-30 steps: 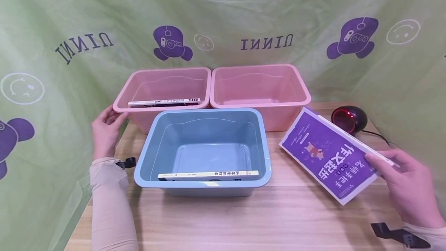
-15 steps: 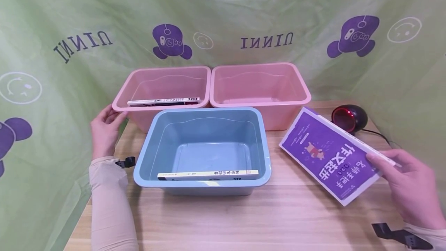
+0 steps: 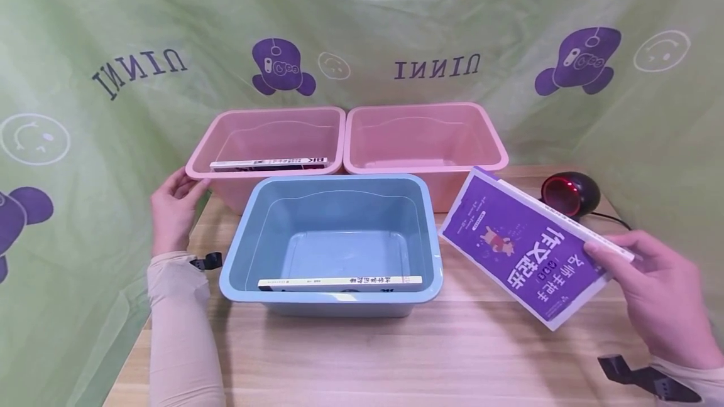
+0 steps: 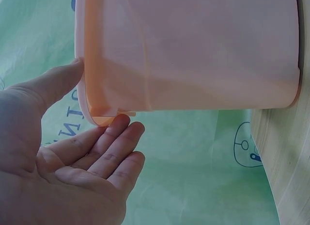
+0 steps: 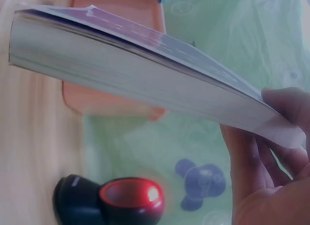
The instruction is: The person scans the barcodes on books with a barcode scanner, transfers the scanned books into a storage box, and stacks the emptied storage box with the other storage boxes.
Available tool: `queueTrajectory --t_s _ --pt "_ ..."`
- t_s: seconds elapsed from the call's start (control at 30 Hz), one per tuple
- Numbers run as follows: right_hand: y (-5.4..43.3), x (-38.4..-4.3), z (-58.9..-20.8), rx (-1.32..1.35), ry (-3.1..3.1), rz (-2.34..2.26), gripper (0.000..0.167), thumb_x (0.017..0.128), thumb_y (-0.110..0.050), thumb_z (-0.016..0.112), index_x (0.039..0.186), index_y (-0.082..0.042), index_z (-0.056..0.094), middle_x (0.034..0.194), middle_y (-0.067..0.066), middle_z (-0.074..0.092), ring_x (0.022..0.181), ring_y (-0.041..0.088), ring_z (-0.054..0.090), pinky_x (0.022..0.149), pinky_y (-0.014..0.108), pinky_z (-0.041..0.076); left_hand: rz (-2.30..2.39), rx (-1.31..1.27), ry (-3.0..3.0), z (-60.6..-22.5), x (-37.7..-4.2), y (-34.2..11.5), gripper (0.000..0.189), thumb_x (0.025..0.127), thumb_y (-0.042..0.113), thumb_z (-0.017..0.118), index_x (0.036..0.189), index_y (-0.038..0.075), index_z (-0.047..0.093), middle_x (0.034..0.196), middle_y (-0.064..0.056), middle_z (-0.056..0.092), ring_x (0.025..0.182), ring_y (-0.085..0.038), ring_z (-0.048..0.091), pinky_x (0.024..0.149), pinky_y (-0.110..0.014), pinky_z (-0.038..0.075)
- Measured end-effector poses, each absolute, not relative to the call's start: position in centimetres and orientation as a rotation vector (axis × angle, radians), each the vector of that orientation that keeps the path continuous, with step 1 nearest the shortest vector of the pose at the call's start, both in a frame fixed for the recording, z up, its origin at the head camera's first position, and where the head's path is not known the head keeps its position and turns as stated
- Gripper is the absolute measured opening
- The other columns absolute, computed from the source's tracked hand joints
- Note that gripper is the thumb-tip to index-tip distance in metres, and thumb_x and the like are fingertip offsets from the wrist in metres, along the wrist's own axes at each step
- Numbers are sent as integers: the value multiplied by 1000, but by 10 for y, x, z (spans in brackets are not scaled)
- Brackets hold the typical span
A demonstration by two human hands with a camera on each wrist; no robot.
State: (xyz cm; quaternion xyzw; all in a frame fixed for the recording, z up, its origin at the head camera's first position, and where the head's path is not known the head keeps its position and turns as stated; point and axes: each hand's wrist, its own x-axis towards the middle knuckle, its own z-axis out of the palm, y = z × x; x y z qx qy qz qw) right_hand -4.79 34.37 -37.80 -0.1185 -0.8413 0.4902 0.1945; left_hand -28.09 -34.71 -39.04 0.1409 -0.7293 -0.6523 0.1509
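My right hand (image 3: 662, 294) holds a purple paperback book (image 3: 509, 250) by one corner, thumb on the cover and fingers underneath. The book hangs tilted above the table, right of the blue bin (image 3: 334, 298). Its thick page edge (image 5: 121, 75) fills the upper part of the right wrist view. At the left, my left hand (image 3: 175, 212) grips the corner rim of the left pink bin (image 3: 220, 174). In the left wrist view the thumb lies against that rim and the fingertips touch below its corner. One book (image 3: 268, 165) stands inside this bin, and another book (image 3: 339, 282) inside the blue one.
A second pink bin (image 3: 424, 171) stands beside the first, both behind the blue bin. Right of it is a black device (image 3: 570, 193) with a glowing red face and a cable. Green printed cloth (image 3: 362, 11) hangs behind the wooden table (image 3: 362, 363).
The purple book has shifted slightly left and up in my right hand, closer to the blue bin. My left hand stays at the pink bin's corner.
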Motion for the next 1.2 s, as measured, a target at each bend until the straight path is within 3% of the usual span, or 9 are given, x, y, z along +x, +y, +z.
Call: queueTrajectory --t_s 0.13,0.33,0.6,0.73,0.93,1.07,1.1,1.2 --pt "337 -49 -369 -306 -2317 1393 8 103 -4 80 111 -6 82 82 -17 83 71 1 77 68 16 50 -1875 407 -2103 -390 -281 -347 75 100 22 87 167 14 54 146 2 67 135 -13 62 90 -2 57" --pt "330 -53 -351 -121 -2004 1746 15 101 11 75 109 -1 80 87 -4 87 70 7 81 71 11 59 -1886 412 -2086 -390 -281 -347 75 100 20 87 166 13 54 148 0 66 136 -13 62 90 -2 57" --pt "317 -75 -311 128 -1853 1795 11 98 19 71 105 11 75 97 3 86 73 10 83 67 19 67 -1871 389 -2099 -389 -281 -348 73 101 21 86 167 14 54 150 -2 65 136 -13 62 90 -1 57" --pt "307 -87 -288 131 -1886 1739 11 96 16 77 106 13 75 94 2 86 73 9 84 64 18 66 -1878 380 -2100 -390 -281 -348 74 101 21 85 167 13 53 149 -1 66 137 -13 62 90 -1 57" --pt "286 -107 -264 -6 -2125 1475 14 97 1 85 110 0 81 88 -10 86 66 4 79 53 14 60 -1881 366 -2095 -391 -283 -349 74 101 21 86 167 12 53 145 1 67 138 -13 62 92 -1 57" --pt "270 -123 -258 63 -2165 1520 14 98 -5 87 110 -2 81 84 -7 85 60 9 79 46 22 60 -1860 375 -2120 -392 -284 -349 74 102 23 85 167 14 53 149 -1 65 138 -13 62 92 -1 57" --pt "265 -128 -257 90 -2158 1566 15 98 -6 87 110 -2 80 82 -5 85 54 9 75 39 23 55 -1854 376 -2124 -392 -284 -350 74 102 23 85 167 14 53 149 -1 65 138 -13 62 92 -1 57" --pt "249 -145 -255 192 -2103 1662 15 97 -5 88 109 0 80 82 -1 85 58 11 78 44 22 59 -1850 366 -2116 -392 -283 -349 73 102 21 85 167 13 54 146 1 67 136 -13 63 91 -1 57"
